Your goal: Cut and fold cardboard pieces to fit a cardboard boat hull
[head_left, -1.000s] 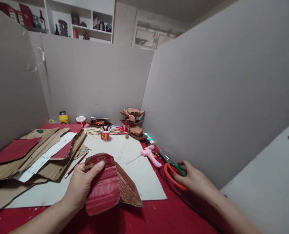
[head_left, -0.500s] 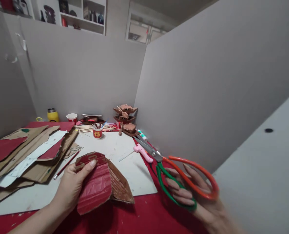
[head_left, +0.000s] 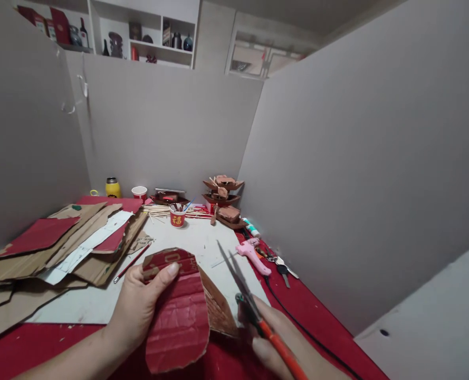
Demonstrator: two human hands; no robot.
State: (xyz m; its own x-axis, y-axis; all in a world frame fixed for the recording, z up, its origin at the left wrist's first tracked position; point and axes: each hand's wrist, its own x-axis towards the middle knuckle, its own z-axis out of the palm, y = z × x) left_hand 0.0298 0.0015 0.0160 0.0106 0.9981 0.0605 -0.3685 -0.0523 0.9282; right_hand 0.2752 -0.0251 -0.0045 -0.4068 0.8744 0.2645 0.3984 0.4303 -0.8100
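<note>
My left hand pinches a creased piece of red cardboard with the thumb on top; its right edge is rounded. Behind that piece a brown boat-shaped cardboard part sticks out to the right; whether my fingers hold it too is hidden. My right hand is closed around scissors with orange and green handles. Their blades are slightly apart and point up and away, just right of the cardboard and not visibly cutting it. Motion blurs the right hand and the scissors a little.
Cardboard sheets are stacked at left beside a pencil. A pink glue gun with a black cord and some keys lie at right. Farther back stand a red cup, sticks, brown model boats and a yellow bottle.
The scissors have come from the right side in toward the cardboard, turned more upright, and my right hand has closed more around their handles. The view has shifted left, showing the keys.
</note>
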